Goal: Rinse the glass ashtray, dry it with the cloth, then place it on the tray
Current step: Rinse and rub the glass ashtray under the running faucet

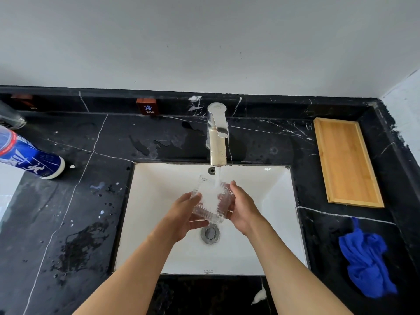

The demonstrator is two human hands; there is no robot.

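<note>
A clear ribbed glass ashtray is held tilted over the white sink, under water running from the chrome faucet. My left hand grips its left side and underside. My right hand grips its right side. A crumpled blue cloth lies on the black counter at the right. Behind the cloth, a bare wooden tray sits near the right wall.
The black marble counter is wet with splashes left of the sink. A blue and white bottle lies on its side at the far left. A small red block marked COLD stands on the back ledge. The drain sits below my hands.
</note>
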